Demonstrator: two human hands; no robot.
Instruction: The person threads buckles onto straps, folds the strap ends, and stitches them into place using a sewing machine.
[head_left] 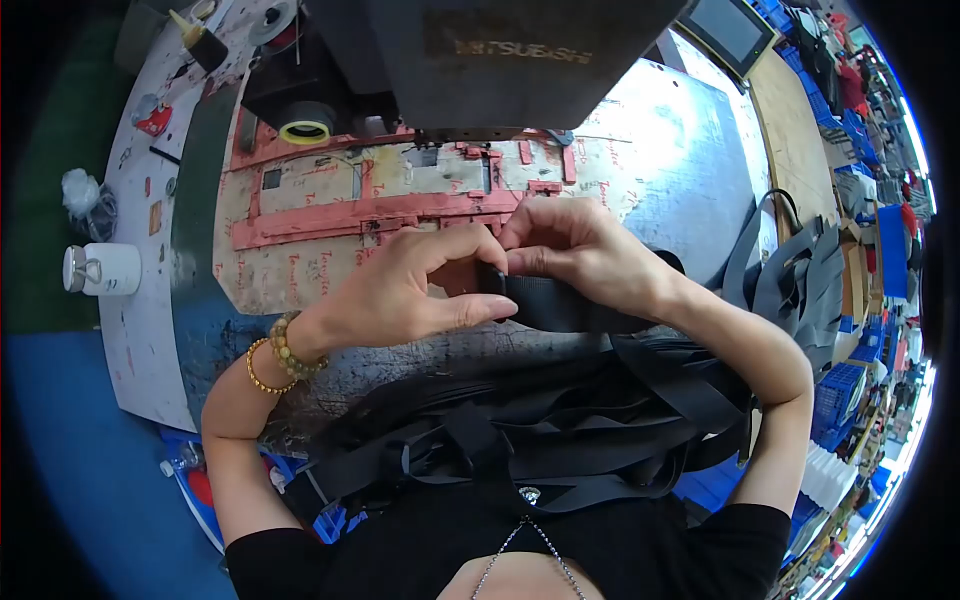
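Both hands meet over the front of the work surface, just below a red-taped template [330,215]. My left hand [420,285] is closed on the end of a wide black strap [560,303], its thumb stretched along the near side. My right hand [580,250] pinches the same strap's end from the other side, with the fingers curled. The strap curves away rightward under my right wrist. A heap of black straps [430,400] lies across the lap and the near table edge.
A dark sewing machine head [480,60] overhangs the template. At the left stand a white mug [105,269] and a dark bottle [205,48]. More black straps [800,275] hang at the right, below a screen [730,35].
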